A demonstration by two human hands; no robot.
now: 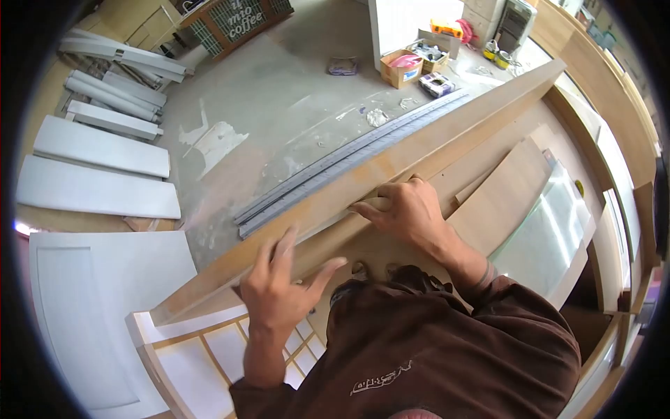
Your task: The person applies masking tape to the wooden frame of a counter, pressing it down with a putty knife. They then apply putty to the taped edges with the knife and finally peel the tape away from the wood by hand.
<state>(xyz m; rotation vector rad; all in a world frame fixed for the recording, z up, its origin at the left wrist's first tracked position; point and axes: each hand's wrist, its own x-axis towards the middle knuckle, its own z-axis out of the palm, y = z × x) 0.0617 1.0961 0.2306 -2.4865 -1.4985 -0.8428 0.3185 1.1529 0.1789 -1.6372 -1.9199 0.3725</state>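
A long wooden beam (481, 115) runs diagonally in front of me, from lower left to upper right. My right hand (408, 213) is at its near edge, around the middle, with the fingers curled and pressed together. What they grip is mostly hidden; something thin and tan shows by the fingertips. From there a narrow pale line follows the beam's edge toward the left. My left hand (276, 286) is raised near the beam's left part, its fingers spread and slightly blurred, holding nothing visible.
Long grey metal strips (349, 164) lie on the floor beyond the beam. A glass sheet (548, 230) and brown boards (499, 188) are at right. White panels (105, 185) lie left, near a white door (112, 314). A cardboard box (401, 68) stands at the back.
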